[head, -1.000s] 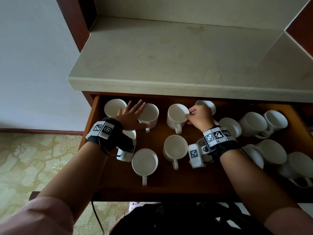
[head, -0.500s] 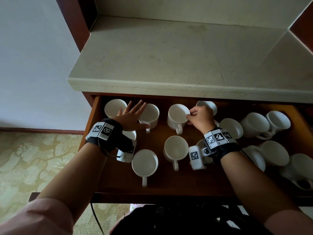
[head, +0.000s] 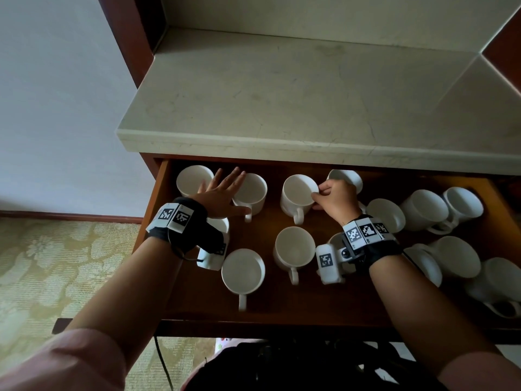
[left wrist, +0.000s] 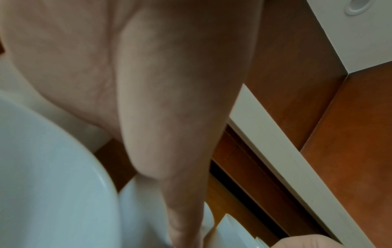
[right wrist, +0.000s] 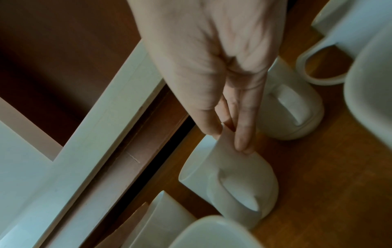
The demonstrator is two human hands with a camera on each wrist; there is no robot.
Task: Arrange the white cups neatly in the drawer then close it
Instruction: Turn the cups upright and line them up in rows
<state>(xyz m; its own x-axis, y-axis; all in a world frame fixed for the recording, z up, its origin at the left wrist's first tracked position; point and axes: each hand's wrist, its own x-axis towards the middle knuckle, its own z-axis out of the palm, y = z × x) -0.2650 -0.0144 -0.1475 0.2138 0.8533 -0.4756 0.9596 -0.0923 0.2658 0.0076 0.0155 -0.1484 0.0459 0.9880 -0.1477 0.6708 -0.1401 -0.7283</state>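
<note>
The wooden drawer (head: 158, 198) stands pulled out and holds several white cups. My right hand (head: 318, 194) pinches the rim of an upright cup (head: 297, 193) in the back row; in the right wrist view the thumb and fingers (right wrist: 244, 134) clamp that cup's rim (right wrist: 229, 176). My left hand (head: 225, 190) lies flat with spread fingers between the back-left cup (head: 193, 180) and its neighbour (head: 252, 193), with the thumb by that neighbour's handle. The left wrist view shows only the palm (left wrist: 148, 83) and blurred cup rims (left wrist: 42, 184). Two more upright cups (head: 244, 270) (head: 294, 248) stand in the front row.
A pale stone counter (head: 282, 108) overhangs the back of the drawer. On the right, several cups (head: 423, 210) (head: 459, 256) lie tipped and crowded together. Patterned carpet (head: 56, 263) is at the left, and a dark bag (head: 282, 368) sits below the drawer front.
</note>
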